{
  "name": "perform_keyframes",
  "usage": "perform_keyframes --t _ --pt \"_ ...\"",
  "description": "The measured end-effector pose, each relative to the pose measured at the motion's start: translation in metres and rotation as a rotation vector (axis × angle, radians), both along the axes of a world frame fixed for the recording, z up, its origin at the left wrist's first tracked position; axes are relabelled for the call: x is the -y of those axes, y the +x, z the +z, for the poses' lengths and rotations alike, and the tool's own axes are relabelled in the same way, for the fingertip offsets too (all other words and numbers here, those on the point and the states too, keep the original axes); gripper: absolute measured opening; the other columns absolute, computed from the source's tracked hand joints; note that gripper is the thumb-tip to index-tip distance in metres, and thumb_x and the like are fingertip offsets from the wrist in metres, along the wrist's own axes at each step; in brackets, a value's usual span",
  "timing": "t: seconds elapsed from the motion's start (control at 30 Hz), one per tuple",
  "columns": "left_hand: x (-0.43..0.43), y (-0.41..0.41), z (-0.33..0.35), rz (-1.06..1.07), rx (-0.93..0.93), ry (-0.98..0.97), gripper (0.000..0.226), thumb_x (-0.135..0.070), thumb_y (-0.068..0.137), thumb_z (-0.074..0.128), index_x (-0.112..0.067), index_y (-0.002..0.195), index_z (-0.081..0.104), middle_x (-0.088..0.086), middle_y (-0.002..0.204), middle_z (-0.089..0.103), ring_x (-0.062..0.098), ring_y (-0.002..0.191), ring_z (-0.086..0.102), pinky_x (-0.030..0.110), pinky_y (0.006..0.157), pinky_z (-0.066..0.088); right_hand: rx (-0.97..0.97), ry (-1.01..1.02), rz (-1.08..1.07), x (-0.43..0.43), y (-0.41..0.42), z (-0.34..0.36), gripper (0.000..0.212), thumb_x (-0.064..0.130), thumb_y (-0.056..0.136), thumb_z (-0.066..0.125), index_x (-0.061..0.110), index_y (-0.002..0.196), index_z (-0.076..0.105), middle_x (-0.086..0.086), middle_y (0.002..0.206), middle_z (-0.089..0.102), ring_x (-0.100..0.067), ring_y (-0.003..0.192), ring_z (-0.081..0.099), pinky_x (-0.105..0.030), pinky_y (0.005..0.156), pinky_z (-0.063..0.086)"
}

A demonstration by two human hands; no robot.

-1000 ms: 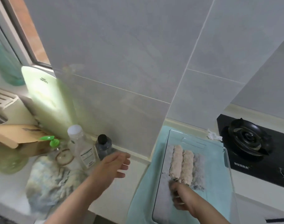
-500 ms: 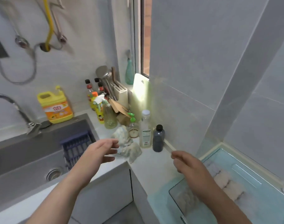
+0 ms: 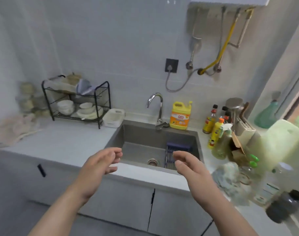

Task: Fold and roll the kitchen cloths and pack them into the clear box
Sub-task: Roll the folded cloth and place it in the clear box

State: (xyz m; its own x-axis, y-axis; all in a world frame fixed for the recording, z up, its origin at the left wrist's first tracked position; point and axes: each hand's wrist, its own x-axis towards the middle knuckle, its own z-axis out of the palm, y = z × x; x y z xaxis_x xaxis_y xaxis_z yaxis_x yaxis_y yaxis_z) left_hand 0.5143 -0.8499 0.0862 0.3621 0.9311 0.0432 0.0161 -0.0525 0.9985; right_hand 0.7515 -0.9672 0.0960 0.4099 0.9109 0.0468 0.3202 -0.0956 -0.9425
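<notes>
Hovering over the sink (image 3: 138,135), both hands are empty.
Left hand (image 3: 101,166) and right hand (image 3: 190,169) are hanging loosely curled, gripping nothing; a crumpled cloth (image 3: 228,175) is lying on the table (image 3: 68,143), right of the sink.

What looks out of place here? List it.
A cloth lies crumpled, not folded, on the counter right of the sink. A pale heap, perhaps more cloths, sprawls at far left.

The dark round bottle (image 3: 283,207) at my right is smeared with blur; the pale crumpled cloth (image 3: 10,132) runs off the left edge.
</notes>
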Motion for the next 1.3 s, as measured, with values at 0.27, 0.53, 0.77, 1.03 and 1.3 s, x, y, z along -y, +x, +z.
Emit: perform_keyframes --t 0.27,0.53,0.77,1.03,1.3 --pt "-0.023 -0.202 -0.011 0.333 0.03 -0.007 0.072 -0.073 0.051 0.069 -0.021 0.101 0.071 0.0 0.104 0.073 0.014 0.1 0.068 0.031 0.079 0.053 0.043 -0.071 0.331 -0.1 -0.177 -0.008 0.026 0.017 0.094 0.057 0.039 0.108 0.06 0.021 0.115 0.062 0.011 0.104 0.055 -0.005 0.08 0.04" --pt "-0.055 -0.361 -0.021 0.499 0.054 -0.014 0.045 -0.046 0.073 0.057 -0.014 0.103 0.07 0.003 0.102 0.074 0.02 0.101 0.068 0.041 0.087 0.052 0.02 -0.09 0.479 -0.159 -0.325 -0.017 0.035 0.017 0.095 0.054 0.037 0.124 0.055 0.02 0.12 0.058 0.008 0.108 0.053 -0.005 0.079 0.041" --pt "-0.101 -0.413 -0.028 0.531 0.065 -0.024 0.049 -0.051 0.072 0.056 -0.015 0.102 0.07 0.002 0.103 0.073 0.017 0.099 0.069 0.041 0.087 0.053 0.065 -0.15 0.524 -0.213 -0.362 -0.02 0.032 0.019 0.094 0.055 0.038 0.119 0.058 0.022 0.118 0.06 0.009 0.104 0.055 -0.008 0.082 0.042" --pt "-0.208 -0.435 -0.051 0.569 0.015 -0.061 0.022 -0.03 0.094 0.058 -0.012 0.102 0.07 0.001 0.1 0.074 0.018 0.097 0.069 0.033 0.078 0.057 -0.018 -0.182 0.562 -0.342 -0.402 -0.047 0.03 0.016 0.092 0.056 0.038 0.111 0.059 0.015 0.116 0.061 -0.006 0.094 0.06 -0.018 0.084 0.047" --pt "-0.36 -0.455 -0.056 0.626 -0.096 -0.163 0.025 -0.015 0.099 0.046 -0.009 0.101 0.07 0.006 0.099 0.073 0.021 0.099 0.067 0.029 0.076 0.056 -0.105 -0.238 0.604 -0.519 -0.428 -0.078 0.028 0.008 0.092 0.057 0.029 0.11 0.063 0.004 0.113 0.065 -0.013 0.094 0.064 -0.028 0.084 0.053"
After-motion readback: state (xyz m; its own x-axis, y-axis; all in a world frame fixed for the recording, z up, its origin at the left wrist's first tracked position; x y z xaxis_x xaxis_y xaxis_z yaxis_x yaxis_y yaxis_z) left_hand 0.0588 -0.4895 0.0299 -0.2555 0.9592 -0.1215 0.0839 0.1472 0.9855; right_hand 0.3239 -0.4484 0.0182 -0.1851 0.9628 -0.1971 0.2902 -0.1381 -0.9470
